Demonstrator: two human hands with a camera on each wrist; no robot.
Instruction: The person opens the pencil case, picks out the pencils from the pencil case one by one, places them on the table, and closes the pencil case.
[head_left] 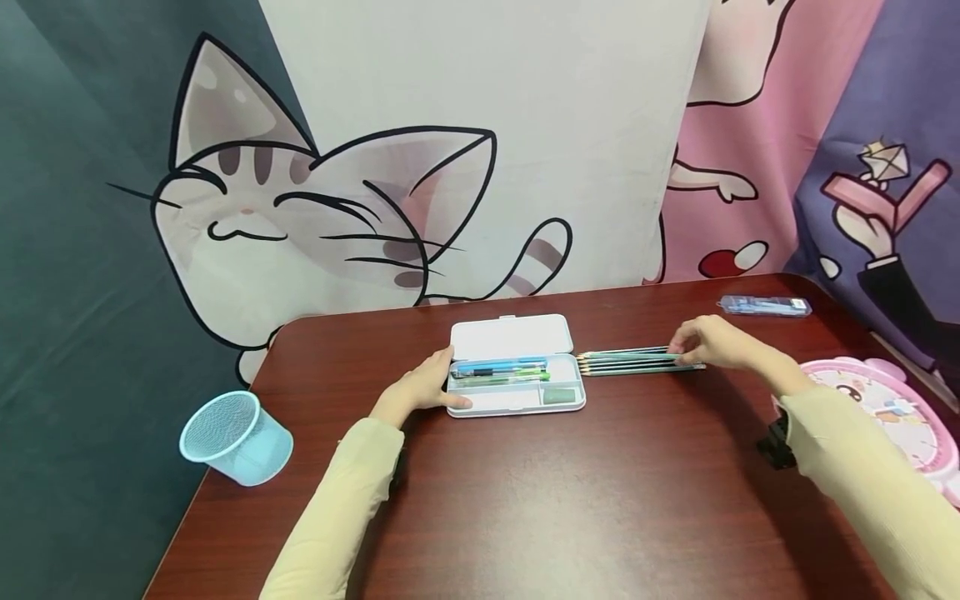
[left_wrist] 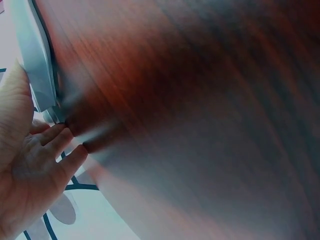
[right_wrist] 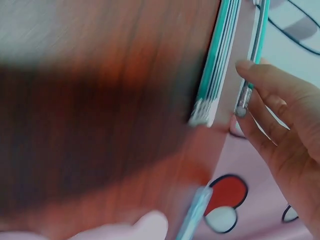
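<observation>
A white pencil case (head_left: 517, 404) lies with its lid folded back, holding several blue and green pens (head_left: 498, 368) and a greenish block (head_left: 558, 396) in a small compartment. My left hand (head_left: 423, 385) rests at its left end. The thumb lies over the case edge, and the other fingers extend beside it. To the right of the case, several green striped pencils (right_wrist: 215, 65) lie side by side on the table. My right hand (head_left: 708, 342) pinches one green pencil (right_wrist: 260, 37) near its eraser end, just behind the row.
A blue mesh pen holder (head_left: 251, 442) stands at the left table edge. A pink clock (head_left: 892, 408) lies under my right forearm at the right side. A clear blue box (head_left: 765, 306) sits at the back right. Behind the brown table (head_left: 570, 508) hangs a cartoon cloth.
</observation>
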